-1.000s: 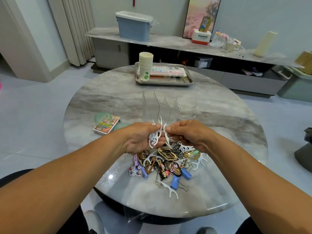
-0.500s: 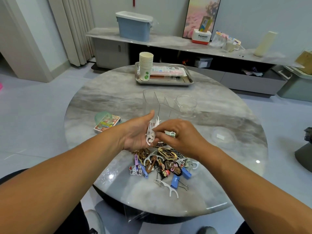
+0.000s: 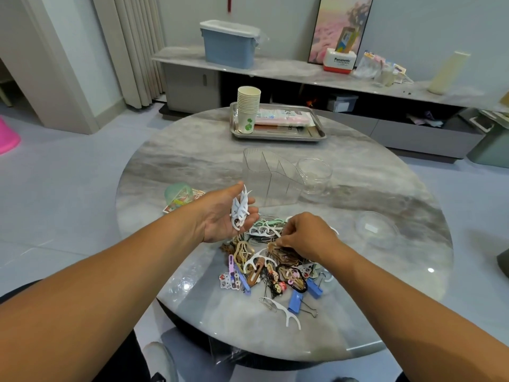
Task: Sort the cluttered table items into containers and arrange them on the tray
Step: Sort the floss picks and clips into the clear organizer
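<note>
A heap of small items lies near the front of the round marble table: white floss picks, hair clips, bobby pins, blue binder clips. My left hand is palm up above the heap's left side and holds a bunch of white floss picks between thumb and fingers. My right hand reaches down into the heap, fingertips curled among picks and pins. A clear divided organizer and a clear round jar stand just beyond. The steel tray sits at the far edge.
On the tray stand stacked paper cups and pink packets. A clear lid lies at the right. A green lid and card pack lie at the left. One floss pick lies near the front edge.
My hands have parted. The right hand left the bunch and dropped into the heap. The left hand turned palm up, still holding the floss picks.
</note>
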`<move>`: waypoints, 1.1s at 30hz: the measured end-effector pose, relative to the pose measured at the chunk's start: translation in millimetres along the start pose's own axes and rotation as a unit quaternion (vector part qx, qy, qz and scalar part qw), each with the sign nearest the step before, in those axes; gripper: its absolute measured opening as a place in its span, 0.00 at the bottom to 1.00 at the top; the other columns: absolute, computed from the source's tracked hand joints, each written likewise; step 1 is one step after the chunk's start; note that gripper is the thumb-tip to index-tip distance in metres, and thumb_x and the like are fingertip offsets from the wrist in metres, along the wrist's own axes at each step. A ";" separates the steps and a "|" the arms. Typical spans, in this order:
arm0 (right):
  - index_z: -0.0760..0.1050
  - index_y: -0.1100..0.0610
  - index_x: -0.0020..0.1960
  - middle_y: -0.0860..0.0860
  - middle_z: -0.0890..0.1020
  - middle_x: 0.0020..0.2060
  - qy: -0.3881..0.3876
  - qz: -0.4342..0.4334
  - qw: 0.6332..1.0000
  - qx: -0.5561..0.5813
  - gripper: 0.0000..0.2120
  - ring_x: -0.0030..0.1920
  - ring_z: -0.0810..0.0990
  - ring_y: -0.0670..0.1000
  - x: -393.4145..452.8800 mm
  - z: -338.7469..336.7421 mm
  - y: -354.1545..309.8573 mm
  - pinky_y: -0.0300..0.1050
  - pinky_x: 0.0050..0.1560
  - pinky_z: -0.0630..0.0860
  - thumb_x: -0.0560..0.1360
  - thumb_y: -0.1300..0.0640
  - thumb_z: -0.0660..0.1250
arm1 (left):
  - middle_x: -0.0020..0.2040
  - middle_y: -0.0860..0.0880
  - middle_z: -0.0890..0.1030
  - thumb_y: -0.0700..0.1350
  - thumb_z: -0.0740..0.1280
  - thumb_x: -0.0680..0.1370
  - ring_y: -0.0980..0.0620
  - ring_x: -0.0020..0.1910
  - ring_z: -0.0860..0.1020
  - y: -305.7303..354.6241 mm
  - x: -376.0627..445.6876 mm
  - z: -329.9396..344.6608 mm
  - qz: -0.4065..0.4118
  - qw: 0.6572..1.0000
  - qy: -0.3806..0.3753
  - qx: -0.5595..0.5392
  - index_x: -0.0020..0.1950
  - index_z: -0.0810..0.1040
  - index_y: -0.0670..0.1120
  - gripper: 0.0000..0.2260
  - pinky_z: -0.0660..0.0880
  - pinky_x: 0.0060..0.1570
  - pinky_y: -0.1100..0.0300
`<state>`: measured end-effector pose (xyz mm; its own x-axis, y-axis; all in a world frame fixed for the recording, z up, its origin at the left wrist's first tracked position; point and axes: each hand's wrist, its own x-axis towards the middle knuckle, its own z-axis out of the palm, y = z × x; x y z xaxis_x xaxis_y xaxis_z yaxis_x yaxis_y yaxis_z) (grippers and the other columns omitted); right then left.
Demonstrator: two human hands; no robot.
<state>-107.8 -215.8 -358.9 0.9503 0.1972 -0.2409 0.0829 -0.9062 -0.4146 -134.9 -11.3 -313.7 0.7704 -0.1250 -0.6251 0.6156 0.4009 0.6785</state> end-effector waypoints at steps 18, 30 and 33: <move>0.81 0.65 0.48 0.55 0.87 0.38 -0.074 0.027 0.962 0.263 0.03 0.36 0.85 0.48 -5.0 -52.4 -1.5 0.39 0.34 0.77 0.77 0.64 0.71 | 0.48 0.40 0.80 0.64 0.52 0.83 0.48 0.42 0.80 0.9 0.6 3.9 0.005 0.999 -0.007 0.052 0.63 0.76 0.38 0.30 0.81 0.35 0.56; 0.75 0.41 0.70 0.50 0.75 0.64 0.027 -0.257 0.942 -0.215 0.22 0.62 0.73 0.53 -4.0 -2.7 -6.6 0.52 0.60 0.73 0.79 0.58 0.67 | 0.43 0.41 0.82 0.64 0.54 0.83 0.48 0.36 0.81 3.3 2.4 3.1 0.019 0.999 0.009 0.035 0.57 0.79 0.40 0.29 0.79 0.28 0.59; 0.76 0.44 0.68 0.50 0.76 0.65 0.059 -0.308 0.900 -0.302 0.17 0.62 0.73 0.55 -1.6 7.2 -10.4 0.52 0.58 0.68 0.81 0.53 0.64 | 0.42 0.42 0.83 0.65 0.54 0.83 0.49 0.34 0.81 2.4 2.3 2.8 0.020 0.999 0.011 0.043 0.58 0.79 0.40 0.30 0.78 0.28 0.61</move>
<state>-112.3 -204.0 -360.5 0.6911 0.7225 -0.0196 0.7187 -0.6841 0.1242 -131.2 -13.2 -312.4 0.7919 -0.0902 -0.6039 0.5964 0.3265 0.7333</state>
